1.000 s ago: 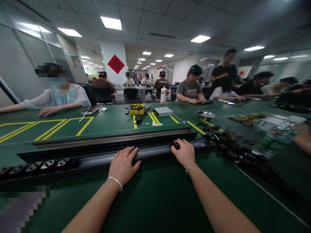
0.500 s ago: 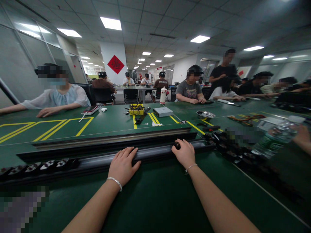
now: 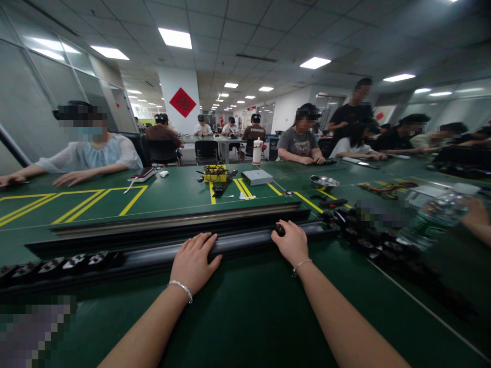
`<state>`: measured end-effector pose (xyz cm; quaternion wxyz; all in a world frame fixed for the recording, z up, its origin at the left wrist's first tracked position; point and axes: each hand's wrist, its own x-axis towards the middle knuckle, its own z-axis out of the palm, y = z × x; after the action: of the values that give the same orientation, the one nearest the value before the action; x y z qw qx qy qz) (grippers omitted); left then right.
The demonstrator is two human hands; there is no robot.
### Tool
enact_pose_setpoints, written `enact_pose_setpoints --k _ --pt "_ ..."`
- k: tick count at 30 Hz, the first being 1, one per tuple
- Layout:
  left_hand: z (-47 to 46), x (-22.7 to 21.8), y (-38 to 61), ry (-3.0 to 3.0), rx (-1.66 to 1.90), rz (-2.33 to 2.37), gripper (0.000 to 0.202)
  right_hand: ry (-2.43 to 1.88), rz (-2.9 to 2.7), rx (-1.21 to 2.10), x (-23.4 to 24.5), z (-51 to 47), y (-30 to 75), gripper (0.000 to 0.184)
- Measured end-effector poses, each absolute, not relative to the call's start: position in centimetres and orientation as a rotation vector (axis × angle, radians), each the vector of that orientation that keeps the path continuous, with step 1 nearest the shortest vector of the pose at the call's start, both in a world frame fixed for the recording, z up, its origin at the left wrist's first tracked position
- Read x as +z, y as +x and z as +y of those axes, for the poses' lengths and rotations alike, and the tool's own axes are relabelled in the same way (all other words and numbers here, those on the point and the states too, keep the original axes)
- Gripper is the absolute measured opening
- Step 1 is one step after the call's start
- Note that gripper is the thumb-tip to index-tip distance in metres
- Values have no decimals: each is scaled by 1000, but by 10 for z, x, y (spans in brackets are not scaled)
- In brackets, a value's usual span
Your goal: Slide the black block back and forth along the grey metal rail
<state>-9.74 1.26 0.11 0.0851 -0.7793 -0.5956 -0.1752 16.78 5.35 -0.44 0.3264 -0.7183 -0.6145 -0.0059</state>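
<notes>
A long dark metal rail lies across the green table in front of me, with a second black rail just behind it. My left hand rests flat on the near rail, fingers stretched out. My right hand is curled over the same rail further right, fingers closed around a small black knob. A black cable chain runs along the rail at the left, and more chain links lie at the right.
People sit around the table; one in a pale top at far left, others at the back right. A yellow box, a grey box, a metal bowl and a white bottle stand mid-table. A plastic water bottle is held at the right.
Both my hands stay on the rail almost unmoved. The person at far left has shifted an arm a little.
</notes>
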Motion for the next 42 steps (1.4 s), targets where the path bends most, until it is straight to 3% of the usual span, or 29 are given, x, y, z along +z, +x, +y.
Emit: enact_pose_setpoints --k 42 --pt "14 -2 -99 -2321 -566 -1740 49 -1827 -1613 -69 -8 57 172 29"
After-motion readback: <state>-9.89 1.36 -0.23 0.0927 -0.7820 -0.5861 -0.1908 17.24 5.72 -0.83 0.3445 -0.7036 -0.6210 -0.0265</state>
